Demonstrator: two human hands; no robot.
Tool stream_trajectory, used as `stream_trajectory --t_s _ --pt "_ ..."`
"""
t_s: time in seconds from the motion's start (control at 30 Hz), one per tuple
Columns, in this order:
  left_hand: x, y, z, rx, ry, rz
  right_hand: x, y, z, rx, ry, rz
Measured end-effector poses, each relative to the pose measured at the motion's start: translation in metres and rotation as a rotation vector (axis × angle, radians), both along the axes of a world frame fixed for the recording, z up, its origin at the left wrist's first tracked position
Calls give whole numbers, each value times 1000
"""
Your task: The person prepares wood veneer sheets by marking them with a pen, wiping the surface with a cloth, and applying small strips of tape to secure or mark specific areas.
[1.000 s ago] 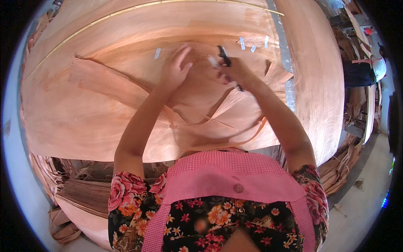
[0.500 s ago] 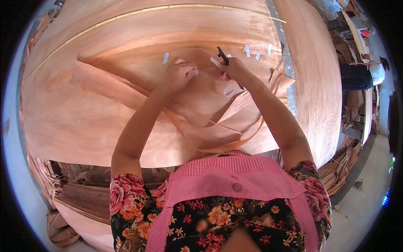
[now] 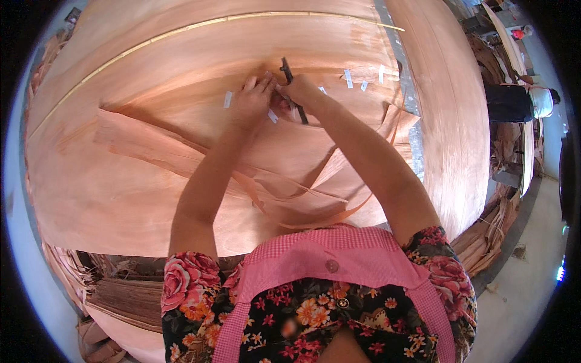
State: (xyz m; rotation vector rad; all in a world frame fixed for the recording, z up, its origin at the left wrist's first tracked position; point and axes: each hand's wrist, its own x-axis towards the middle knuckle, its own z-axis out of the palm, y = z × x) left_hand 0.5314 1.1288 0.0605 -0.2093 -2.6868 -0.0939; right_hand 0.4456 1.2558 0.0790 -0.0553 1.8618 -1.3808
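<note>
My left hand point(image 3: 255, 100) presses on a reddish-brown wood veneer sheet point(image 3: 175, 193), its fingers stretched out beside my right hand. A short pale tape strip point(image 3: 273, 115) shows by the left palm. My right hand point(image 3: 300, 94) is closed around a long, slim black tool point(image 3: 304, 115) whose ends stick out above and below the fist; its exact kind is unclear. Between the hands, the right fingertips are partly hidden. Torn, folded veneer strips point(image 3: 151, 139) lie across the sheet nearer to me. Another tape piece point(image 3: 227, 99) is stuck left of my left hand.
More tape pieces point(image 3: 348, 78) dot the sheet to the right. A thin bamboo stick point(image 3: 181, 31) crosses the far side. Another veneer sheet point(image 3: 451, 121) lies right, with veneer scraps point(image 3: 493, 224) beyond. A person point(image 3: 520, 103) stands at the far right.
My right hand has moved left with the black tool, close against my left hand. My left fingers have straightened onto the sheet. The pale tape near the right hand has shifted left.
</note>
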Motion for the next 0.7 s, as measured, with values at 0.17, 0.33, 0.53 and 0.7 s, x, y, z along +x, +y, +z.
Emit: stream_trajectory --t_s 0.17,0.33,0.53,0.7 --pt "-17 -8 -13 -71 -102 -61 -54 26 18 405 816 634" --pt "28 -33 46 619 -417 -242 -44 154 94 -139 323 -294" --pt "181 24 59 -148 -690 -335 -50 469 95 256 1207 -614" --pt "149 24 56 1238 -468 287 48 509 20 812 740 138"
